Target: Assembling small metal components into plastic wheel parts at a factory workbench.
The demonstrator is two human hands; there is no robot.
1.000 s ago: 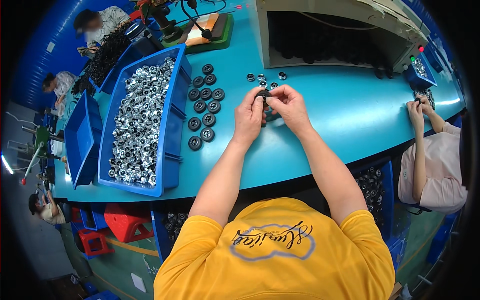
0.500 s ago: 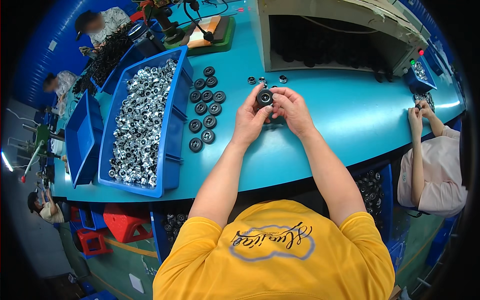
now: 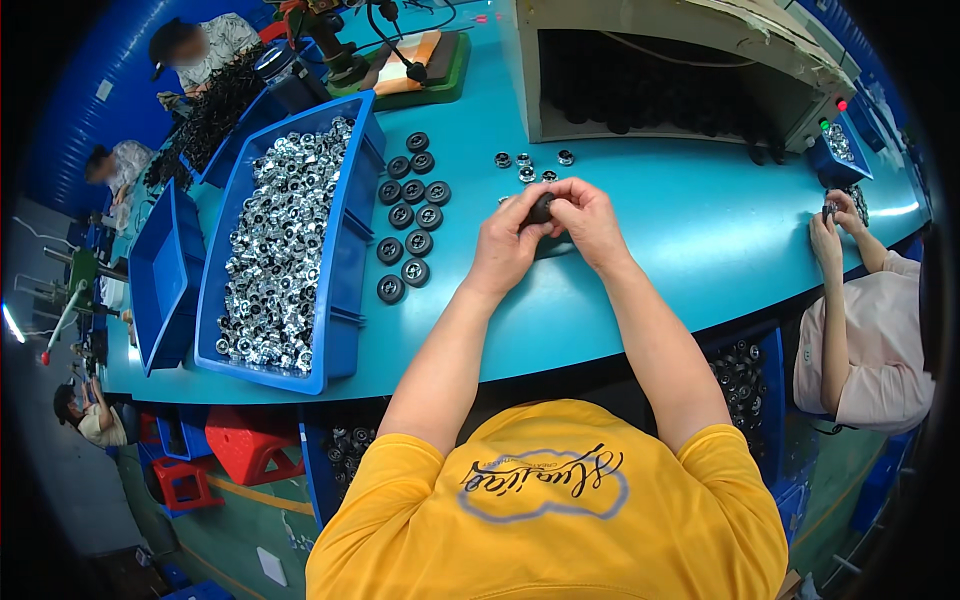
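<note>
Over the table, my left hand (image 3: 502, 248) and my right hand (image 3: 592, 228) are closed together on a small black toy wheel (image 3: 541, 207). The fingertips of both hands pinch its rim. It is tilted, so its dark tread shows and most of its face is hidden. Just beyond my fingers lie several chrome hubs (image 3: 526, 174), loose on the table. To the left of my hands, finished-looking black wheels with shiny centres (image 3: 429, 217) lie flat in uneven rows.
A large blue bin (image 3: 346, 290) full of chrome hubs stands left, beside an empty-looking blue bin (image 3: 160, 270). At the back is an open-fronted box (image 3: 528, 80) with dark pieces inside. A co-worker (image 3: 860, 340) sits on the right, handling a small part over the turquoise table (image 3: 700, 240).
Both hands have turned the wheel from face-up to tilted, its tread now showing. My fingers have shifted slightly lower, uncovering more of the chrome hubs behind them.
</note>
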